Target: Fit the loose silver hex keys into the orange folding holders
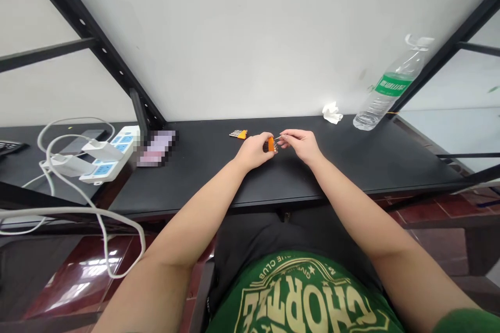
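Note:
Near the middle of the black table, my left hand [255, 151] grips an orange bit holder [271, 144] with several metal bits sticking out of its right side. My right hand [300, 143] is closed in a pinch on a thin metal bit [278, 138], right beside the holder; whether the bit touches the holder is too small to tell. A second orange holder [242, 135] with several metal bits lies on the table, behind and left of my left hand.
A black table [187, 182] meets a white wall. At the left are a blurred phone-like item [157, 149], a white power strip [121, 148] and looping white cables. Crumpled white tissue [332, 113] and a large clear bottle [390, 85] stand at the back right.

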`<action>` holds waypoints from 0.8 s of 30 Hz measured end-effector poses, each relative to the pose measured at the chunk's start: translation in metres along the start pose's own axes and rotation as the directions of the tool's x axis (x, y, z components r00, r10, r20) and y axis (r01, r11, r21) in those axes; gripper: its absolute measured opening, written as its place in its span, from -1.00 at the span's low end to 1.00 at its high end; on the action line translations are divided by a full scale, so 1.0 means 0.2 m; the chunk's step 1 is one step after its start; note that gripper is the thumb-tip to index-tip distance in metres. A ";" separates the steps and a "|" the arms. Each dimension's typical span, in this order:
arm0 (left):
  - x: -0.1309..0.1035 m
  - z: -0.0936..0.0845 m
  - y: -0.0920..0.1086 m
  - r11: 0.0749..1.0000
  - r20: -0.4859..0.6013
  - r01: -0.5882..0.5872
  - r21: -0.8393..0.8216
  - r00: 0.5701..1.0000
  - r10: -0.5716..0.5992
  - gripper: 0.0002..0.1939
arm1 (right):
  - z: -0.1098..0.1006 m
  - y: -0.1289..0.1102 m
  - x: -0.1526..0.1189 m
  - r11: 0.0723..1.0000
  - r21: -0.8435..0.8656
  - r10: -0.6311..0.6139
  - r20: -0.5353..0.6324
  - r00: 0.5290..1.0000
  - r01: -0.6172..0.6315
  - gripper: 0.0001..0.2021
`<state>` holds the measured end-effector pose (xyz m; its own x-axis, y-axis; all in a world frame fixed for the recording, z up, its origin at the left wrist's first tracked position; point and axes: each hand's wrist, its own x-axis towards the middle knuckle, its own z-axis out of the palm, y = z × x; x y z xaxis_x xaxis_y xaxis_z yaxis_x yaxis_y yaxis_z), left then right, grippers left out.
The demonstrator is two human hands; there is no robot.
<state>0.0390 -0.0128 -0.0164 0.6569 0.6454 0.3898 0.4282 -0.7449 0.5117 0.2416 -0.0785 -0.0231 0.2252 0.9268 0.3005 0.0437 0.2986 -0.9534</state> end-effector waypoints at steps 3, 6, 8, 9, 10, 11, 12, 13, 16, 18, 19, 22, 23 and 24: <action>0.00 0.00 0.01 1.000 0.000 -0.011 0.009 1.000 0.011 -0.57 | 0.00 0.00 0.00 1.000 0.001 0.001 -0.013 1.000 -0.001 -0.64; 0.00 0.00 0.01 1.000 -0.006 -0.018 0.016 1.000 0.018 -0.56 | 0.00 0.00 -0.01 0.999 -0.035 -0.012 -0.012 1.000 0.011 -0.65; 0.00 -0.01 0.01 1.000 0.000 -0.022 0.006 1.000 0.022 -0.57 | 0.01 -0.01 -0.02 0.997 -0.071 -0.036 0.002 0.999 0.036 -0.65; 0.00 -0.01 0.01 1.000 0.004 -0.026 -0.001 1.000 0.026 -0.59 | 0.01 -0.01 -0.02 0.995 -0.085 -0.047 0.012 0.999 0.048 -0.66; 0.00 -0.01 0.01 0.999 0.005 -0.034 -0.003 0.999 0.034 -0.61 | 0.01 -0.02 -0.02 0.994 -0.093 -0.055 0.020 0.998 0.057 -0.66; 0.00 -0.01 0.01 0.999 0.005 -0.046 0.000 0.999 0.046 -0.63 | 0.02 -0.02 -0.03 0.994 -0.094 -0.057 0.026 0.998 0.059 -0.66; 0.00 -0.01 0.00 0.998 0.003 -0.059 0.008 0.998 0.059 -0.64 | 0.02 -0.02 -0.03 0.995 -0.087 -0.049 0.029 0.998 0.052 -0.66; 0.00 -0.01 0.00 0.997 0.000 -0.073 0.019 0.997 0.073 -0.65 | 0.02 -0.02 -0.03 0.997 -0.074 -0.035 0.031 0.999 0.037 -0.66; 0.00 -0.01 0.00 0.992 -0.019 -0.117 0.047 0.993 0.118 -0.64 | 0.02 -0.02 -0.02 0.999 -0.017 0.046 0.048 0.998 -0.045 -0.63; 0.00 -0.01 -0.01 0.989 -0.036 -0.136 0.056 0.990 0.138 -0.60 | 0.01 -0.01 -0.01 0.996 0.009 0.089 0.061 0.994 -0.090 -0.62; 0.00 -0.01 -0.01 0.988 -0.041 -0.139 0.061 0.989 0.142 -0.58 | 0.01 -0.01 -0.01 0.995 0.011 0.099 0.064 0.993 -0.100 -0.62; 0.00 -0.01 -0.01 0.990 -0.037 -0.132 0.058 0.990 0.135 -0.54 | 0.01 0.00 -0.01 0.996 -0.021 0.083 0.070 0.994 -0.081 -0.61; 0.00 -0.01 -0.01 0.990 -0.033 -0.128 0.053 0.991 0.130 -0.54 | 0.01 0.01 -0.01 0.997 -0.036 0.071 0.073 0.995 -0.068 -0.61; 0.00 -0.01 -0.01 0.991 -0.032 -0.124 0.046 0.992 0.125 -0.55 | 0.02 0.01 -0.01 0.997 -0.046 0.061 0.076 0.995 -0.058 -0.61</action>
<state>0.0370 -0.0119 -0.0155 0.6850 0.5521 0.4753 0.3717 -0.8260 0.4237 0.2374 -0.0800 -0.0255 0.1525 0.9580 0.2429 0.0757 0.2337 -0.9693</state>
